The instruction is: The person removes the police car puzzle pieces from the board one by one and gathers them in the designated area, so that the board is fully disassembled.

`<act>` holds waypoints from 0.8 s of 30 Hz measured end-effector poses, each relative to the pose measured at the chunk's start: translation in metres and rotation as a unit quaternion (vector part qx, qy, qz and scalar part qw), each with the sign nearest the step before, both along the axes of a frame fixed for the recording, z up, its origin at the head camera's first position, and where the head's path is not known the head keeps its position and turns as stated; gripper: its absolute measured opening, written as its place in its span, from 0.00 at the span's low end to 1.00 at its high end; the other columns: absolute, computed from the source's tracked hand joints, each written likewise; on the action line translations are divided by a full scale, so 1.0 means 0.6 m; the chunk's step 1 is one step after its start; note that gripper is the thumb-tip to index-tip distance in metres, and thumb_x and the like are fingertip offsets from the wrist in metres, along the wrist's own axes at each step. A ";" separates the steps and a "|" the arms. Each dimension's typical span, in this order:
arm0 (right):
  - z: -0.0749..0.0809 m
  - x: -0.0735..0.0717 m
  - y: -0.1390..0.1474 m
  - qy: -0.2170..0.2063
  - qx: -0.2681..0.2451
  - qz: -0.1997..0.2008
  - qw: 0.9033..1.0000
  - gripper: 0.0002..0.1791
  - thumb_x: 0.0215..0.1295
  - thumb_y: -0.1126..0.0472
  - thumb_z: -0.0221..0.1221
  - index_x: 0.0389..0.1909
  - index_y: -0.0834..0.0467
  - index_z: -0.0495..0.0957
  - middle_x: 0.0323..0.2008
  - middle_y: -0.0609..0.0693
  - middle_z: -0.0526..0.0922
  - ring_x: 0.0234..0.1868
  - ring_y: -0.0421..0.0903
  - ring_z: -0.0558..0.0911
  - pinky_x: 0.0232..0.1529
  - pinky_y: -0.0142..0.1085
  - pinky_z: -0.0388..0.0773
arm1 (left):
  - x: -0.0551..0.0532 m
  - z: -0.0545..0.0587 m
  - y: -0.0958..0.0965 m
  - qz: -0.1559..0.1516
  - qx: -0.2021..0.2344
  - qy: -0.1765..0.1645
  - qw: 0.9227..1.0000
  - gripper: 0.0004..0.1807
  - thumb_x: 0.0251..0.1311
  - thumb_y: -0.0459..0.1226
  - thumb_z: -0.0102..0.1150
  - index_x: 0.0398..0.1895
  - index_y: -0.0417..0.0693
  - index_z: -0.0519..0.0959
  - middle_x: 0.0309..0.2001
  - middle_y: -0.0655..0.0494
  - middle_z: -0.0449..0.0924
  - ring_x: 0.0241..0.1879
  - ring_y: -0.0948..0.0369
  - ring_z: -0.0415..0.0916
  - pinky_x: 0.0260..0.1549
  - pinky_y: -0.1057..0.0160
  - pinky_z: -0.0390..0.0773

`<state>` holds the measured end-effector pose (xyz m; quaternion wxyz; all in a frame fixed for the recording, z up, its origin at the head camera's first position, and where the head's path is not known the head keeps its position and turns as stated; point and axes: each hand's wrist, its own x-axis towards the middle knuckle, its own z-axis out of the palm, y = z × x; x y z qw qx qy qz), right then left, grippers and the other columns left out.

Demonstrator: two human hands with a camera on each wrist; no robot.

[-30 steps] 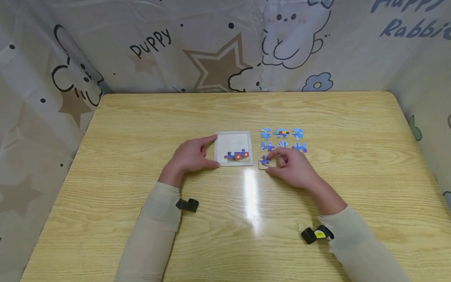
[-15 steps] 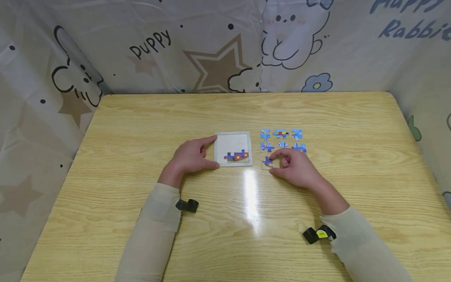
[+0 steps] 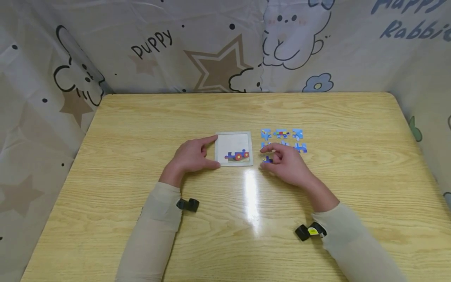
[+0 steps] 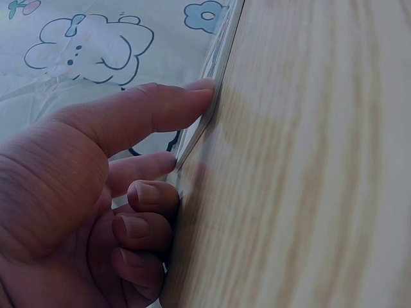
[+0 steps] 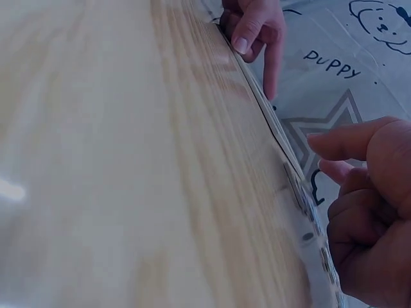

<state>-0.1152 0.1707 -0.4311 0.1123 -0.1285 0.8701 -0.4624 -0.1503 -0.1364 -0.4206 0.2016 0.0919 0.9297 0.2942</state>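
Note:
A square wooden puzzle tray [image 3: 230,143] lies mid-table, with joined pieces picturing blue shapes and red wheels [image 3: 239,155] in its lower right corner. At the tray's left side, my left hand [image 3: 190,155] touches the upper corner with the straight index finger and the lower corner with the thumb; its other fingers curl under. My right hand [image 3: 287,164] hovers right of the tray, thumb and index finger apart. Between them shows a loose jigsaw piece [image 3: 267,159] on the table, partly hidden. The right wrist view shows these fingertips [image 5: 314,141] holding nothing.
Behind the right hand lie two rows of loose blue jigsaw pieces [image 3: 282,133], the nearer row partly covered by its fingers. The wooden table [image 3: 158,117] meets a printed cloth backdrop [image 3: 218,51] at its far edge.
The right hand held the loose piece by its edges and shifted it slightly right. Now its fingers are off the piece and the hand is further left. The left hand has stayed put.

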 end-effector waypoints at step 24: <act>0.015 -0.058 -0.098 -0.011 0.043 0.072 0.996 0.16 0.59 0.69 0.64 0.49 0.59 0.82 0.15 0.46 0.65 0.18 0.43 0.64 0.27 0.40 0.63 | -0.001 0.002 -0.002 0.000 -0.001 -0.007 1.000 0.50 0.47 0.54 0.77 0.75 0.64 0.66 0.26 0.53 0.68 0.25 0.56 0.64 0.26 0.59 0.60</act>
